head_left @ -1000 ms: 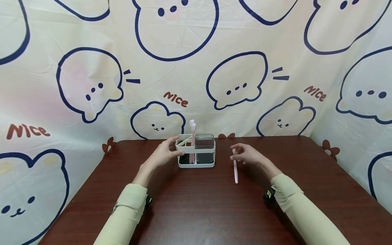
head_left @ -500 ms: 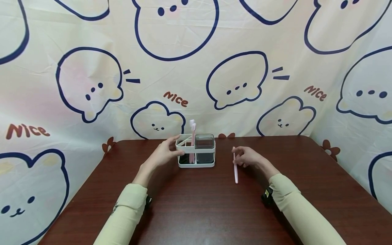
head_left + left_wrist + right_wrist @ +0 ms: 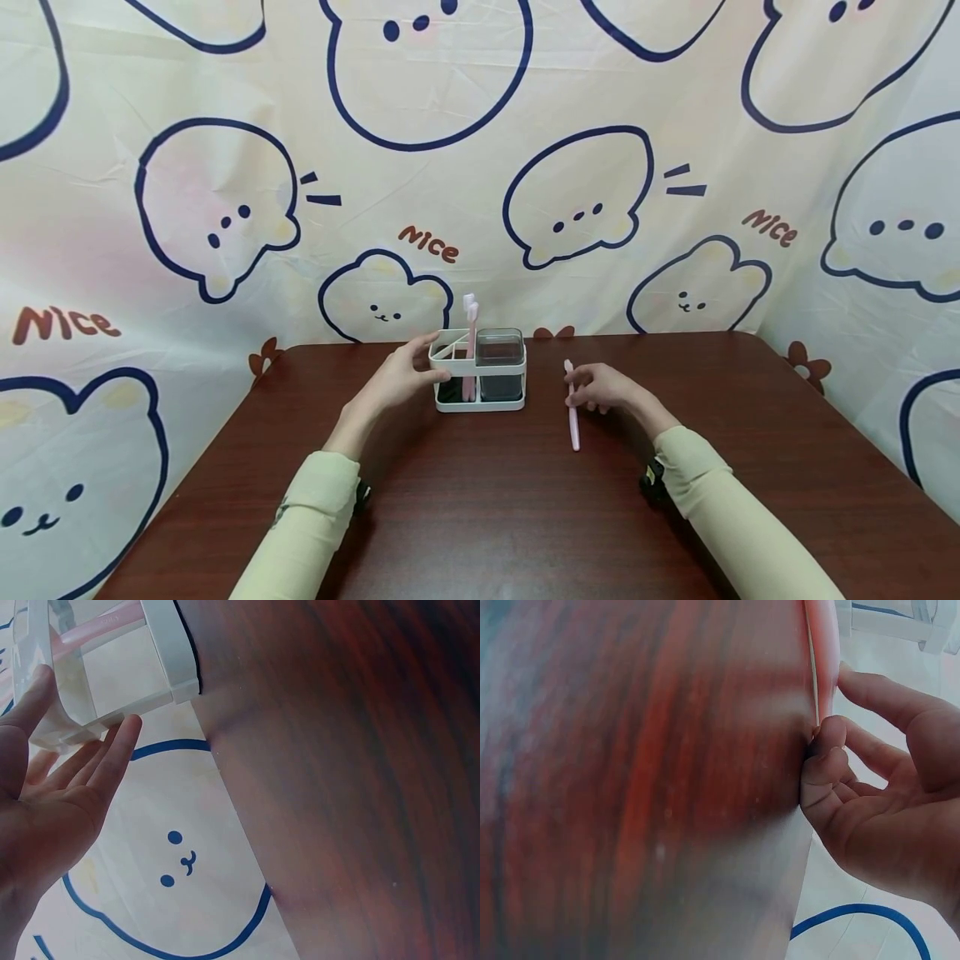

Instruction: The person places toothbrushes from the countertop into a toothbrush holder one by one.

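A white toothbrush holder (image 3: pixel 480 406) stands toward the back of the table, a pink toothbrush (image 3: pixel 472 321) upright in one slot. My left hand (image 3: pixel 397 375) grips the holder's left side, thumb at the front and fingers along the side; the left wrist view shows this hand (image 3: pixel 67 802) against the holder's frame (image 3: pixel 169 652). To the right, a second pink toothbrush (image 3: pixel 574 427) points its bristle head away from me. My right hand (image 3: pixel 606 388) pinches it below the head. In the right wrist view, thumb and index finger are at the toothbrush (image 3: pixel 826 652), with the other fingers curled near the tabletop.
A clear cup (image 3: pixel 501 346) sits in the holder's right compartment. Behind the dark wooden table (image 3: pixel 480 508) hangs a cream cloth (image 3: pixel 480 192) printed with bear outlines. Each wrist wears a small black device (image 3: pixel 652 481).
My right hand has come down onto the loose toothbrush and pinched it, and the brush has shifted slightly left. My left hand keeps its place on the holder.
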